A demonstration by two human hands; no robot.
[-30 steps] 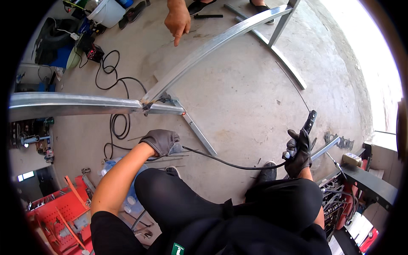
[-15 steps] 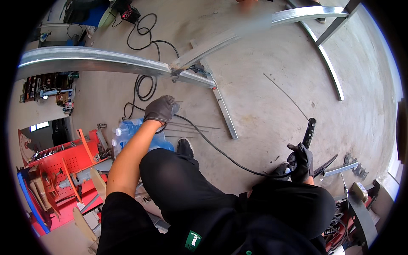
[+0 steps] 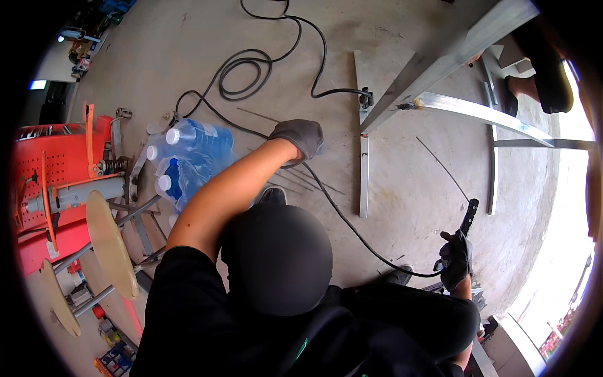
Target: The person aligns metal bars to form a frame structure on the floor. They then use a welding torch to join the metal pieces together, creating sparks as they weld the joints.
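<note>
My right hand [image 3: 456,261], in a dark grey glove, is wrapped round the black handle of a welding electrode holder [image 3: 469,217]. A thin welding rod [image 3: 441,167] is clamped in its tip and slants up to the left, its far end apart from the metal frame. Out in front of me, my left hand [image 3: 300,139] is gloved and closed, its fingertips turned out of sight. A thin rod [image 3: 257,115] runs up to that hand; whether it is gripped I cannot tell. The black welding cable [image 3: 352,229] passes by the left hand and leads to the holder.
A silver square-tube frame [image 3: 483,108] stands at the upper right, with another person's foot [image 3: 521,94] beyond. Wrapped water bottles [image 3: 201,141] lie left of my arm. Several thin rods [image 3: 326,182] lie on the floor. A red perforated machine [image 3: 44,169] stands far left; looped cable [image 3: 245,75] lies ahead.
My view has swung, so the frame now shows farther right and the bottles stand clearer. My left arm reaches farther out. The right hand keeps its grip on the electrode holder.
</note>
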